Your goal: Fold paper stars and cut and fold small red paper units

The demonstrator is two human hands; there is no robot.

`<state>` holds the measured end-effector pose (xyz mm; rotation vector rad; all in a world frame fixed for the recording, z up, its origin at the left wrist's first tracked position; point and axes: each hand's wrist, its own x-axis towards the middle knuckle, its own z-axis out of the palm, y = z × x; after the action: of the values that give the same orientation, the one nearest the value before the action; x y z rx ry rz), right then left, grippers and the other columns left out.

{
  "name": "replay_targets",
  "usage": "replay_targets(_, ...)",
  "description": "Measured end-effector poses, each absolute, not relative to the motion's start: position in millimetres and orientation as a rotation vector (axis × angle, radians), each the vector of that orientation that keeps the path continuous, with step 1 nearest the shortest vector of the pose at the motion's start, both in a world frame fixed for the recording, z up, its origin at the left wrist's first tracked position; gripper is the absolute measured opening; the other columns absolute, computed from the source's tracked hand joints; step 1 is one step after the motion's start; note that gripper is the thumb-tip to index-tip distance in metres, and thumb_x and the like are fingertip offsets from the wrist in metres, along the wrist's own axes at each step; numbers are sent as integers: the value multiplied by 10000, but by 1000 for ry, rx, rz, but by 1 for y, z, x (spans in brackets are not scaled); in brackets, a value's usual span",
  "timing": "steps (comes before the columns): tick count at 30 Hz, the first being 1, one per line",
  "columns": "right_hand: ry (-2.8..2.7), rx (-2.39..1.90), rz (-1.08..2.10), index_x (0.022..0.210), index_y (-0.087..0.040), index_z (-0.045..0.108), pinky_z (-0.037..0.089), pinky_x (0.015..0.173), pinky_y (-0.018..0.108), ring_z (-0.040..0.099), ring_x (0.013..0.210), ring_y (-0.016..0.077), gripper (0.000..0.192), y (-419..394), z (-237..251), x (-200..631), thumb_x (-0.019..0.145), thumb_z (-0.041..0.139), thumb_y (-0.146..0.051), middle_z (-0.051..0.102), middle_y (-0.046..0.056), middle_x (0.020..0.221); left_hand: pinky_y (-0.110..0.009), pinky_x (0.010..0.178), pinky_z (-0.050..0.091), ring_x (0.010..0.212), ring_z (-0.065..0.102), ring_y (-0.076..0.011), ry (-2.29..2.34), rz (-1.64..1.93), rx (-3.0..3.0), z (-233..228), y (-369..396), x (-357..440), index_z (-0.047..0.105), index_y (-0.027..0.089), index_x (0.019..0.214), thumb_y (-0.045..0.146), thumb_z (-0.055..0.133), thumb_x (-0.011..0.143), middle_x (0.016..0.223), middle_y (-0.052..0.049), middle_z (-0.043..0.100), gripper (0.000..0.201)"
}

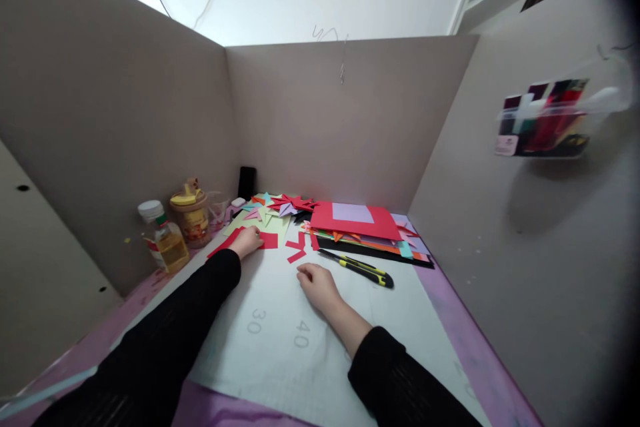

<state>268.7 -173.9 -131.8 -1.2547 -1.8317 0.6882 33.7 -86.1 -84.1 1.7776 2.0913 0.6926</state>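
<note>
Both hands are down on the white cutting mat (280, 340): the left hand (246, 240) presses its fingers flat on a red paper piece (267, 241), holding it in place, while the right hand (316, 282) rests loosely curled and empty just short of the red scraps (296, 250). It looks like a paper-positioning step. Any cutting would call for picking up the yellow utility knife (363, 268) lying just right of that hand.

Left hand (246, 240) pressing red paper (264, 240); right hand (317, 283) resting near utility knife (357, 267).
</note>
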Motion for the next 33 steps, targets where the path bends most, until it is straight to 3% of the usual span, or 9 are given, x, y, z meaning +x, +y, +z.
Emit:
replay_targets(4,-1948,-1229,614,857,-206,715,444,840,331,608,883,221,174,-176,-132,267,780,562,-177,711,60,884,-304,761,421,1006,588,-298,2189,681,1934,-84,-96,23,493,123,1133,259,644,693,1068,-179,635,484)
replay_targets(7,-1992,-1216,584,853,-218,714,429,851,328,590,903,223,169,-177,-131,265,785,566,-174,710,55,895,-354,819,411,1069,552,-333,2335,665,1988,-82,-112,4,493,120,1097,305,550,789,1135,-216,590,363)
replay_targets(10,-2013,-1198,574,850,-219,712,419,851,321,580,914,222,164,-179,-129,264,791,566,-172,708,55,909,-416,786,421,1033,559,-419,2491,440,1891,-81,-123,-21,534,115,956,383,608,732,1078,-262,593,357)
replay_targets(16,-2075,-1143,550,802,-213,700,393,856,309,581,880,195,157,-181,-125,266,797,556,-151,702,41,884,-378,715,437,947,606,-382,2456,422,1770,-83,-122,-48,514,155,930,414,747,589,1005,-201,630,487)
replay_targets(20,-2106,-1133,549,789,-203,697,384,873,316,585,873,188,151,-180,-126,267,799,555,-153,698,41,876,-371,665,443,828,631,-368,2372,538,1688,-80,-123,-53,543,150,726,296,760,567,751,-143,644,306)
replay_targets(23,-2091,-1123,577,797,-206,702,394,879,325,581,901,200,148,-180,-128,266,793,561,-163,698,46,887,-356,641,461,784,642,-332,2311,664,1648,-79,-132,-45,547,155,667,329,660,681,681,-114,636,209)
replay_targets(27,-1889,-1106,715,927,-212,697,442,829,328,595,886,205,184,-178,-130,266,806,562,-242,698,59,943,-293,648,502,805,659,-221,1884,1124,1496,-82,-154,4,533,158,937,419,454,838,878,-77,681,290)
replay_targets(30,-1672,-993,899,1051,-190,646,472,713,289,606,805,182,296,-177,-127,268,828,541,-354,690,70,963,-317,661,518,750,665,-218,1307,1228,1232,-88,-173,58,525,158,937,474,649,696,839,-73,695,416)
replay_targets(33,-1541,-935,966,915,-169,639,453,645,260,581,723,166,257,-175,-124,270,779,587,-380,668,46,820,-305,634,506,695,657,-203,1088,1256,1144,-98,-186,99,535,154,901,465,736,625,783,-66,693,461)
